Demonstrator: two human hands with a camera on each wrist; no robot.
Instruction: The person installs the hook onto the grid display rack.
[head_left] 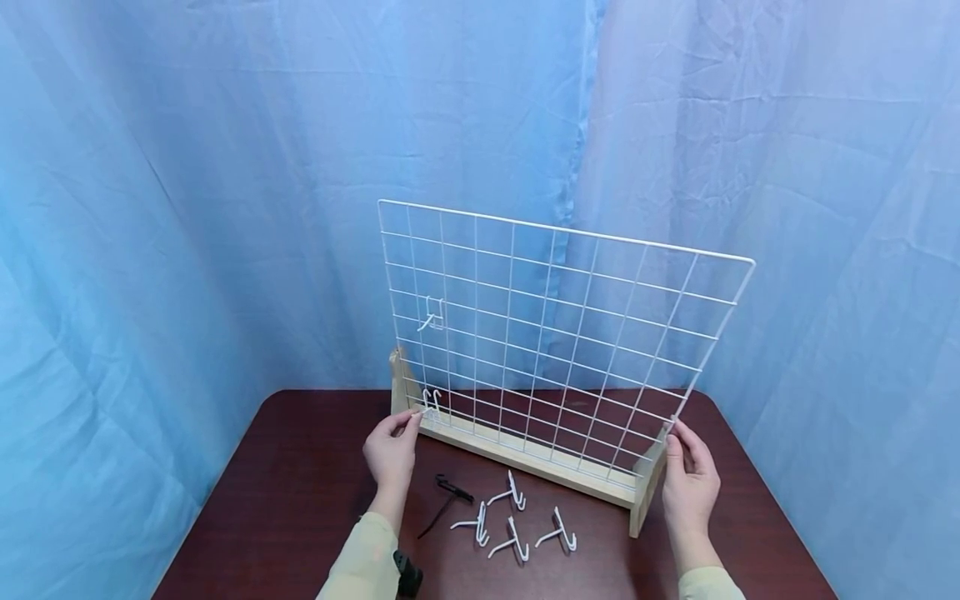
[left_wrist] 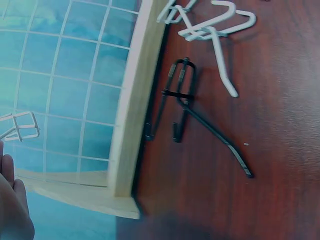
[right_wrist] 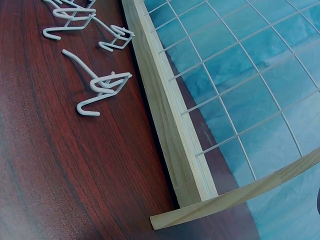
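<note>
My left hand (head_left: 392,450) pinches a white wire hook (head_left: 431,402) low at the left side of a white wire grid panel (head_left: 551,267). The hook's two bent ends point up, close to the grid wires; whether they touch is too small to tell. In the left wrist view that hook (left_wrist: 22,126) stands out beyond the fingertips. My right hand (head_left: 692,483) holds the grid's lower right edge, where it meets the wooden stand (head_left: 525,454). Another white hook (head_left: 433,315) hangs on the grid at the upper left.
Several white hooks (head_left: 557,531) and one black hook (head_left: 453,490) lie on the dark red table (head_left: 300,500), in front of the stand. A dark object (head_left: 407,575) sits by the left sleeve. Blue curtains (head_left: 225,208) hang behind and on both sides.
</note>
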